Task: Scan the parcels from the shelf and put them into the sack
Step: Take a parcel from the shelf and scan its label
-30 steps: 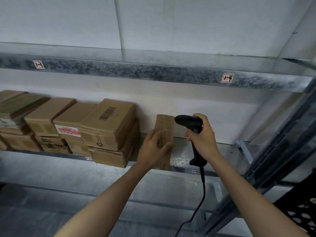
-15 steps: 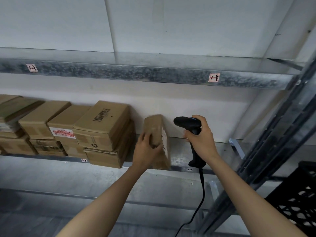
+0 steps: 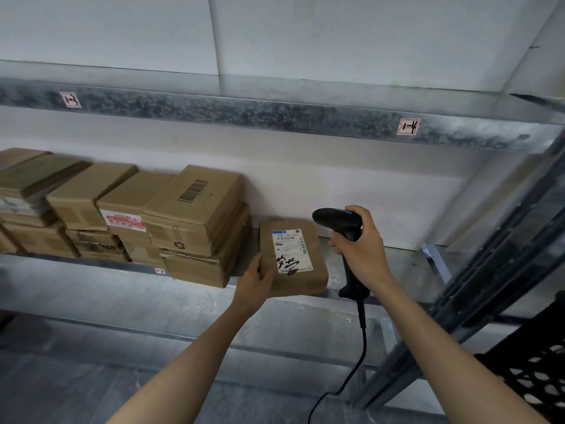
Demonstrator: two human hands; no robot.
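**Spotter:** Where's the parcel?

**Operator:** Centre of the frame. I've got the flat brown cardboard parcel (image 3: 293,261) on the galvanised metal shelf (image 3: 397,264), white printed label (image 3: 292,250) facing up at me. My left hand (image 3: 255,281) pinches its lower left corner with the thumb on top. The fingers are hidden underneath.

**Spotter:** And the scanner?

**Operator:** My right hand (image 3: 362,250) is wrapped round the grip of the black corded barcode scanner (image 3: 336,220). Its head sits just beside the parcel's upper right corner, nose pointing to frame left. The label lies below and left of that nose, so I judge the head must tip down onto it. The right hand is the nearer one to the label.

**Spotter:** Which way does the parcel run?

**Operator:** Its long axis runs from the back wall towards me, leaning slightly. Its near edge is at the shelf's front lip.

**Spotter:** Room to move?

**Operator:** It's tight on the left, where the stack of brown cardboard boxes (image 3: 195,215) stands just beside the parcel. To the right there's bare shelf as far as the grey steel upright (image 3: 489,286). A black plastic crate (image 3: 535,371) sits at lower right. I can't see the sack.
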